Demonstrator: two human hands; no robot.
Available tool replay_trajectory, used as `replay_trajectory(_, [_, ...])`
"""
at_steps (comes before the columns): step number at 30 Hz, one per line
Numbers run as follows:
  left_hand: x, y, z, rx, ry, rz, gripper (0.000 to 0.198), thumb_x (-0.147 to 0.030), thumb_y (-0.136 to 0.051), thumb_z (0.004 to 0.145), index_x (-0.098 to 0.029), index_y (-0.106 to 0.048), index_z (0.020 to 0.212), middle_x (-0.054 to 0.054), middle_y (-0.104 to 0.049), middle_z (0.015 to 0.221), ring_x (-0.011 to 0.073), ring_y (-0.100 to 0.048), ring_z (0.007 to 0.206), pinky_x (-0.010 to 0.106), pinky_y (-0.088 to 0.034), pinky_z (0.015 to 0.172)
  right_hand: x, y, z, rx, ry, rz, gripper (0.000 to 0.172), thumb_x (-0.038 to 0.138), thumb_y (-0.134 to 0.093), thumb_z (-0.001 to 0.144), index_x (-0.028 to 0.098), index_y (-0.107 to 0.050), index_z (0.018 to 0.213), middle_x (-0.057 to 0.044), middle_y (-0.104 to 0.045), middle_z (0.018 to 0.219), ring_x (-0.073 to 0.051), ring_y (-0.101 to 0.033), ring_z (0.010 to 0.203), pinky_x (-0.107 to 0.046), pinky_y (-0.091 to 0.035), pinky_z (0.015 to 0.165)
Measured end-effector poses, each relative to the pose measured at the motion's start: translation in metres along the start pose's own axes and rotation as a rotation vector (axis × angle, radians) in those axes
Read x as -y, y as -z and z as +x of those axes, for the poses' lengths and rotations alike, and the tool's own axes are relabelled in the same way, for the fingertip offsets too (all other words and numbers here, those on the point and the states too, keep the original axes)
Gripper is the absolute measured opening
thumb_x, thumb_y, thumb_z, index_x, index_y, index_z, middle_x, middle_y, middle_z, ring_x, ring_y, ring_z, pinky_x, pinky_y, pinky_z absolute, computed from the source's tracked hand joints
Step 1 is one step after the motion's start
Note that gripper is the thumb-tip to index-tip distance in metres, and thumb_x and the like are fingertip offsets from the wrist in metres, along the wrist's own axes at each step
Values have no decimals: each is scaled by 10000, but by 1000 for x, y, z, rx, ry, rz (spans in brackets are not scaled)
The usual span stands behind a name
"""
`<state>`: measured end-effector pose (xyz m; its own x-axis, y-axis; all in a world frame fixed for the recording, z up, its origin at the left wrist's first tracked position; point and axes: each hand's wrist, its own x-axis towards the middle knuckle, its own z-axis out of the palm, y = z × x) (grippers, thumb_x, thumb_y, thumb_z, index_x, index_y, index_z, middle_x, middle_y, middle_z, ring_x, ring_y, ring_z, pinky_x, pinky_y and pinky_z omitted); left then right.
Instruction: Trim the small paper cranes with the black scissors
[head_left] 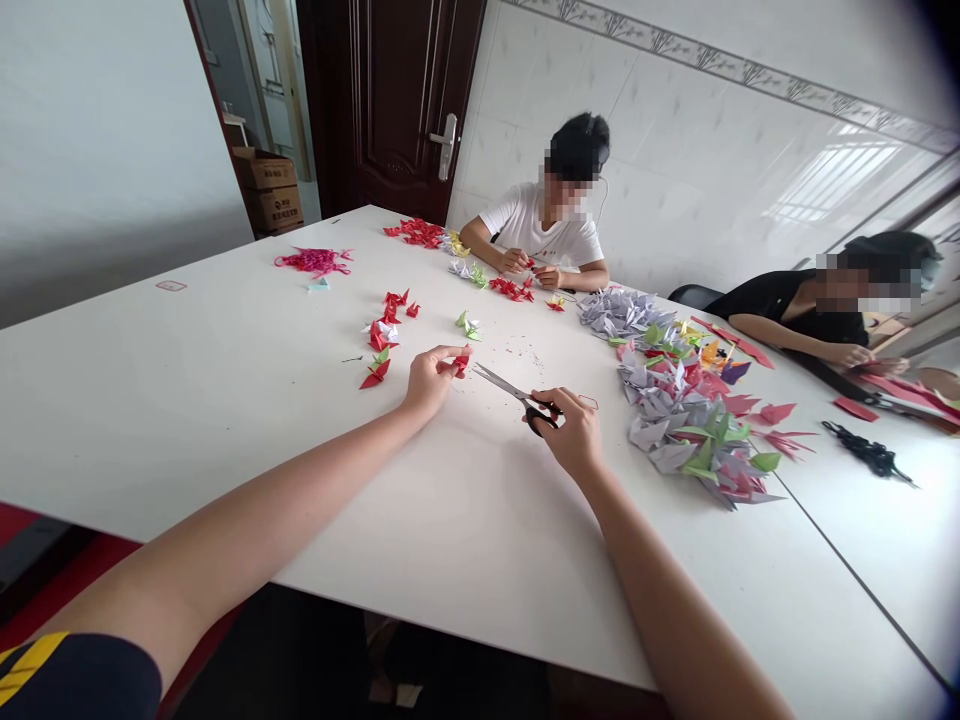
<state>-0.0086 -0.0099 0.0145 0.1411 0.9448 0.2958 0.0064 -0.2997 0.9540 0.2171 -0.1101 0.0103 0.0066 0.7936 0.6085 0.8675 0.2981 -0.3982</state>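
Note:
Pinched in the fingers of my left hand is a small red paper crane, held just over the white table. My right hand grips the black handles of a pair of scissors. Their blades point left at the crane, slightly parted at the tips and apart from the paper. Left of my left hand lies a short row of folded cranes, with a red and green one nearest. A green and white crane sits beyond my fingers. Tiny red paper scraps are scattered past the scissors.
A large heap of grey, pink and green cranes spreads to the right. Pink string and red cranes lie farther back. Two people sit across the white table, handling paper. Black cord rests at far right.

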Motion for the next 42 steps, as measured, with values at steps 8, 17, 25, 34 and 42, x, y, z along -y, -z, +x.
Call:
replay_trajectory(8, [-5,-4,-7,32,-203,33,403,-2,-459,766,-186,-759,960,46,-736,1039,94,-623,669,244,-515,664,-4,-4,-2,15,44,-62,211,200,-622,791,232,-699,984,-19,-730,920,-160,-599,672,-301,-450,672])
replay_trajectory(17, [-5,-4,-7,35,-204,64,370,-2,-492,786,-192,-751,969,45,-733,1067,100,-664,693,234,-534,661,-3,-5,-2,-13,40,-2,180,236,-629,806,235,-698,972,-27,-724,913,-168,-596,676,-322,-475,699])
replay_trajectory(25, [-5,-4,-9,60,-128,-6,339,-131,-553,834,-212,-642,1151,63,-670,1209,107,-669,693,261,-547,673,-3,-7,-3,-27,2,32,161,242,-612,818,234,-695,956,-32,-737,915,-174,-620,683,-329,-491,709])
replay_trajectory(34, [-4,1,-5,-135,-13,-53,188,-217,-490,890,-212,-566,1061,59,-598,1207,97,-643,671,309,-545,755,13,6,-8,-351,59,-199,145,371,-606,879,244,-661,922,-94,-675,831,-253,-637,768,-428,-472,794])
replay_trajectory(42, [-4,1,-5,-120,16,-48,230,-138,-525,807,-198,-574,1024,49,-602,1157,90,-636,639,306,-521,752,20,-3,4,-226,-445,-136,383,561,-688,716,237,-608,904,-18,-654,785,-191,-545,672,-269,-317,557])
